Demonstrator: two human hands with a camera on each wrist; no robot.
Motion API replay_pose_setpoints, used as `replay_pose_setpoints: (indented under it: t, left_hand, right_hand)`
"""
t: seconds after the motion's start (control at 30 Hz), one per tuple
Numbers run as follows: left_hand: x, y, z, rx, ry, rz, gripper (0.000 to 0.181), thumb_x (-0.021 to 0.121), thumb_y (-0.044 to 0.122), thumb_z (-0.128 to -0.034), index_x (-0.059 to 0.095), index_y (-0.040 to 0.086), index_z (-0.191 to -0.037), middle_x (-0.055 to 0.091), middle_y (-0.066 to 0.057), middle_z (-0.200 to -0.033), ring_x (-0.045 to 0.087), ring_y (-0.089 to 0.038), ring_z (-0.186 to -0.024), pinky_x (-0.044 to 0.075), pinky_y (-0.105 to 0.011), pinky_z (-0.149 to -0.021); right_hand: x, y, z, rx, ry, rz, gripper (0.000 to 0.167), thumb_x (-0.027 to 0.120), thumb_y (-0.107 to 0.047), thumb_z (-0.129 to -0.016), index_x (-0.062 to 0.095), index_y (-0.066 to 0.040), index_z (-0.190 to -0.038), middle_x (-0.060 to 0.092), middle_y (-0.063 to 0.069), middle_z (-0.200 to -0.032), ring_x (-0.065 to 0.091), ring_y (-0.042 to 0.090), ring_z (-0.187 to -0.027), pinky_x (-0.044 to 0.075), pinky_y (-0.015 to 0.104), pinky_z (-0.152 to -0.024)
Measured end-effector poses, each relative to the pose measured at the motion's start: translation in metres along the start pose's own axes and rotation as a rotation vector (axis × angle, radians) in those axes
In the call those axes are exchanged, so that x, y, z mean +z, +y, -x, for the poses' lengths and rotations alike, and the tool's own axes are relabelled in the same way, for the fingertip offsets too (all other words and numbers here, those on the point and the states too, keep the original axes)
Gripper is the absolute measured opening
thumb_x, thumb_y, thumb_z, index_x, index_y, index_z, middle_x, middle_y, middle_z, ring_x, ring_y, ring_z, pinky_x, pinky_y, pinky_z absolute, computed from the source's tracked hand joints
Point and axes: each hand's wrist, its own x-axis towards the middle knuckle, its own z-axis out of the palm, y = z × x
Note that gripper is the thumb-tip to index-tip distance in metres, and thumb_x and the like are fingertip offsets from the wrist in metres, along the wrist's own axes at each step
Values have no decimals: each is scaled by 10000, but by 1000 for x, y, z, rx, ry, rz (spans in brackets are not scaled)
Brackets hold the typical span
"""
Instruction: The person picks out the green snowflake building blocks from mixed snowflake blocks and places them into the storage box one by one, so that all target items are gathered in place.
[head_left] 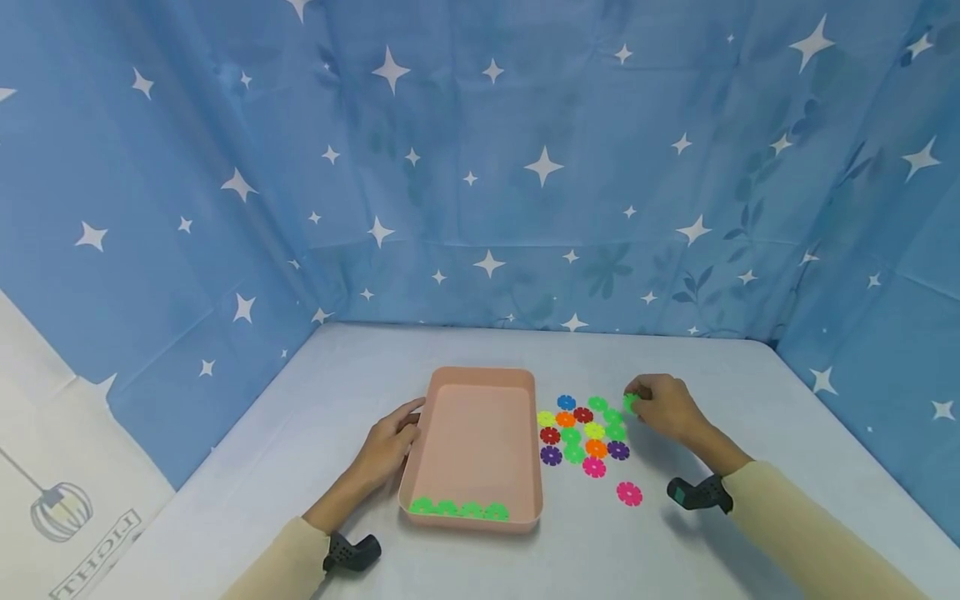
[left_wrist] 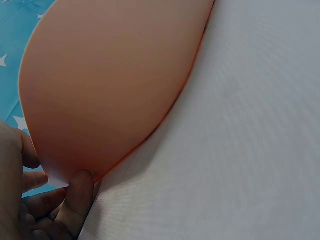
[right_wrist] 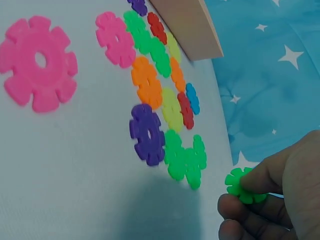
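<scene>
R hand [head_left: 667, 406] pinches a green disc [head_left: 629, 402], seemingly lifted off the desk [head_left: 585, 550]; L hand [head_left: 386, 446] grips the L edge of the pink tray [head_left: 476, 442], thumb outside. Prob. the pick-up step of gathering greens: four green discs in a row [head_left: 469, 507] sit at the tray's near end, w/ loose green discs [head_left: 616, 430] btwn tray & R hand. Next move prob. calls for carrying the held disc L over the tray rim & lowering it in. Held disc's well apart from L hand.
</scene>
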Motion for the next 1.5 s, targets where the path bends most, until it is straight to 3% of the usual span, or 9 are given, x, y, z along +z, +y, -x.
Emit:
replay_pose_setpoints:
  t: [0.17, 0.6, 0.93, 1.23, 1.5]
  left_hand:
    - [-1, 1, -2, 6, -14, 5, 528, 474, 72, -981, 478, 77, -1508, 647, -200, -1325, 694, -295, -1059, 609, -376, -778]
    - [-2, 0, 0, 11, -16, -23, 530, 478, 78, -981, 478, 83, -1511, 646, -196, -1331, 687, -277, -1078, 596, -351, -794]
    - [-2, 0, -1, 2, -18, -10, 523, 474, 76, -986, 479, 89, -1509, 647, -196, -1325, 692, -282, -1067, 608, -347, -778]
    - [-1, 1, 1, 3, -10, 2, 521, 474, 65, -987, 478, 74, -1508, 643, -209, -1328, 689, -311, -1081, 610, -376, -781]
    - [-3, -1, 0, 7, -31, 8, 534, 475, 76, -981, 472, 88, -1515, 636, -198, -1344, 683, -301, -1093, 611, -368, -766]
  right_hand:
    - [4, -7, -1, 7, 29, -56, 225, 627, -71, -925, 714, 40, -1101, 709, 115, -927, 644, 165, -698, 598, 350, -703]
    - [11, -30, 0, 3, 76, -170, 201, 700, -100, -916, 709, -2, -1091, 700, 72, -803, 674, 263, -716, 566, 301, -644]
    - [17, -57, 4, -46, -31, -310, 146, 695, -62, -911, 719, -4, -1043, 716, 112, -835, 672, 375, -716, 594, 333, -600]
    - [24, -70, 6, -82, -105, -356, 151, 672, -15, -848, 708, -27, -994, 671, 87, -819, 651, 351, -713, 610, 432, -644]
    - [27, -79, 4, -131, -137, -378, 152, 638, 3, -829, 687, -38, -967, 641, 90, -782, 606, 419, -706, 586, 428, -607]
